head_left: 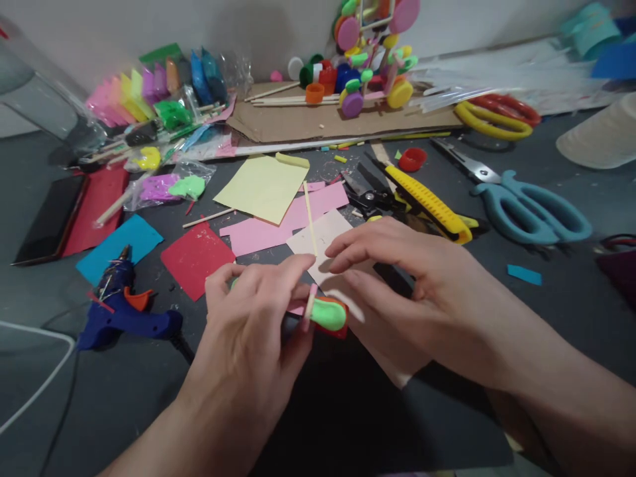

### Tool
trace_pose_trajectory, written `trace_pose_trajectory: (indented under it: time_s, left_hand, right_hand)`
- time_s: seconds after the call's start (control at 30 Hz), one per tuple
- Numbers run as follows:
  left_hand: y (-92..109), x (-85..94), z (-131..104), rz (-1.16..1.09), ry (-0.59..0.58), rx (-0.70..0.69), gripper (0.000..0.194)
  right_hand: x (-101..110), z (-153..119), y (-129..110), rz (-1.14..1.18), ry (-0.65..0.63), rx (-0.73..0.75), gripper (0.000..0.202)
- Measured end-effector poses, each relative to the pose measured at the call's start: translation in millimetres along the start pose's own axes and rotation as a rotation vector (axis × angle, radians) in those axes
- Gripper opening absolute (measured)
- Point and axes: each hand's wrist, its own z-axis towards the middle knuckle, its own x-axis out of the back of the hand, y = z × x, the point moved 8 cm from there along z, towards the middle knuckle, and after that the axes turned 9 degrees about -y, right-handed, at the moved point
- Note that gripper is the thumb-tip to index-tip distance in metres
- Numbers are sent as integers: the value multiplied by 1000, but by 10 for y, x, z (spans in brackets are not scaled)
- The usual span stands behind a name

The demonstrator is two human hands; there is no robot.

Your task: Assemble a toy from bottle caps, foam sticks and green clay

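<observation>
My left hand (248, 324) is closed around a small craft piece (328, 314) with a bright green clay oval, a red and orange part under it and a thin pale stick with a pink tip. Its far side is hidden behind my fingers. To the right, my right hand (397, 285) hovers with fingers curved and apart, holding nothing. Below it lies a beige sheet (382, 351). A thin wooden stick (311, 218) rests between the beige sheet and a pink paper strip (288, 222), its near end close to both hands' fingertips.
A blue glue gun (124, 311) with its cord lies at left. Teal-handled scissors (536, 205), a yellow utility knife (427, 202) and black pliers (368, 192) lie at right. Behind are cardboard (348, 122), bagged clay (134, 93) and a stick model with colored discs (377, 59).
</observation>
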Motion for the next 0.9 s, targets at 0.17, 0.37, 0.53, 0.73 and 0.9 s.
trace_pose_trajectory:
  time_s: [0.17,0.37,0.53,0.73,0.9]
  left_hand:
    - [-173,130,-57,-292,18,138,39]
    - [-292,188,-85,-575,93,227,41]
    - [-310,163,-86,-613,143,228,48]
    - [-248,169,-39,-566,160,125,46]
    - [-198,162,-9,-689,136,24,54]
  right_hand:
    - [-17,25,8,227,-110,5,14]
    - [0,-88,-337,64,-24,355,54]
    - [-27,-202,-447,-60,105,410,30]
    - [26,-264,-446,-158,171,358,14]
    - [49,-313,-465,-172,182,361,14]
